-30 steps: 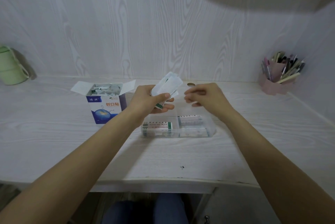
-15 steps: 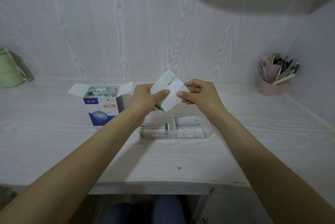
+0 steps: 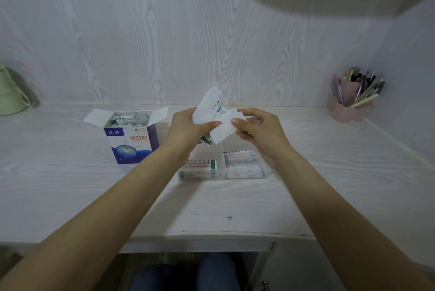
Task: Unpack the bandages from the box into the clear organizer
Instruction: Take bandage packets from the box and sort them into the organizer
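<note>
Already bandages (image 3: 240, 157) inside clear organizer (image 3: 265, 173).

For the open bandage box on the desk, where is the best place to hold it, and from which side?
Probably grip the bandage box across its two side walls, below the flaps, coming from above and the front. It stands upright, and its top flaps spread outward and look too flimsy to hold.

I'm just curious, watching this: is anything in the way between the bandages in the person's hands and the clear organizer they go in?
Nothing visible is. Both the left hand and right hand hold the bandages just above the clear organizer, which lies open-topped on the desk. The box stands off to its left.
</note>
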Tool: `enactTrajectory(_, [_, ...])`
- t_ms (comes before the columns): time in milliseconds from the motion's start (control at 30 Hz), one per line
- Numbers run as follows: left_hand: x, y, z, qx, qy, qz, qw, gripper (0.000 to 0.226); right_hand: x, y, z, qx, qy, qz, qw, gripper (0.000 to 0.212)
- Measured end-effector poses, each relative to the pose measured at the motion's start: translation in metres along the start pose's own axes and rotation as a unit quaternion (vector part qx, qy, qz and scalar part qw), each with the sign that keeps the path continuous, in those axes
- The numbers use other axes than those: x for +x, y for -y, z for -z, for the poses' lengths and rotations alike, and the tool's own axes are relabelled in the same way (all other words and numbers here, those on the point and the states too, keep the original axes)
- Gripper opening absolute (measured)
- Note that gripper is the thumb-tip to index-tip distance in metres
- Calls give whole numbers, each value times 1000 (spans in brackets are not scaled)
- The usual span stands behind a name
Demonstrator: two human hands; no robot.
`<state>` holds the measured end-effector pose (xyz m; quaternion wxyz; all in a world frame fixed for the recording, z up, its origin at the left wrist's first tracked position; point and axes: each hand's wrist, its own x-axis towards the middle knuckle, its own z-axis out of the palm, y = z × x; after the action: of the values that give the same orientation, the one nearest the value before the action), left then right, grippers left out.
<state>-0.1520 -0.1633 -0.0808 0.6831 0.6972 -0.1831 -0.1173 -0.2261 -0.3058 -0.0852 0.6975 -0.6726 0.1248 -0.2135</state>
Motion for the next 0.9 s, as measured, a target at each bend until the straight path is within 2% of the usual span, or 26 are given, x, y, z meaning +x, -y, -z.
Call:
enactTrajectory(133, [1, -1, -2, -28, 20, 17, 999, 28, 1, -1, -1, -26, -14, -22, 999, 21])
enactTrajectory(333, [1, 1, -1, -30, 25, 19, 999, 34, 0, -1, -3, 9, -25, -29, 999, 20])
enactTrajectory(600, [3, 3, 4, -69, 8, 36, 997, 33, -1, -1, 2, -14, -36, -33, 999, 8])
enactTrajectory(800, [7, 7, 10, -56, -19, 37, 998, 46, 3, -1, 14, 77, -5, -24, 997, 4])
enactTrajectory(900, [8, 7, 9, -60, -18, 32, 998, 47, 8, -1, 18, 103, -12, -29, 994, 15])
